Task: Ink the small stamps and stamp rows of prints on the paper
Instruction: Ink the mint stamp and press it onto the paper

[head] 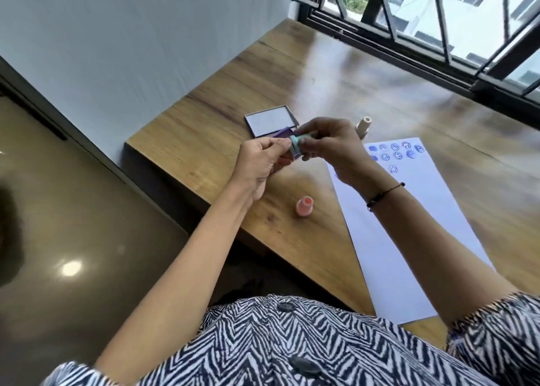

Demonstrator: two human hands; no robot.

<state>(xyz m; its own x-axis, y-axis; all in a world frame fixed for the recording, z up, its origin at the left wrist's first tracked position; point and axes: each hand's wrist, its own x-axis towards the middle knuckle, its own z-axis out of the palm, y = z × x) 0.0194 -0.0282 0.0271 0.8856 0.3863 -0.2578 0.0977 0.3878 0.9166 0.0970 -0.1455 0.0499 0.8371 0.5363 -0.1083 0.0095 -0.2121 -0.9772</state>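
I have the teal stamp (295,146) pinched in both my left hand (261,163) and right hand (336,149), just before inking; next, press it onto the ink pad (282,132) at eleven o'clock

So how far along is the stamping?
Early on. Done: two short rows of blue prints at the paper's far end, plus one below. In hand: both hands, left and right, hold a teal stamp above the open ink pad. Left: most of the sheet is blank; the pink stamp and beige stamp stand aside.
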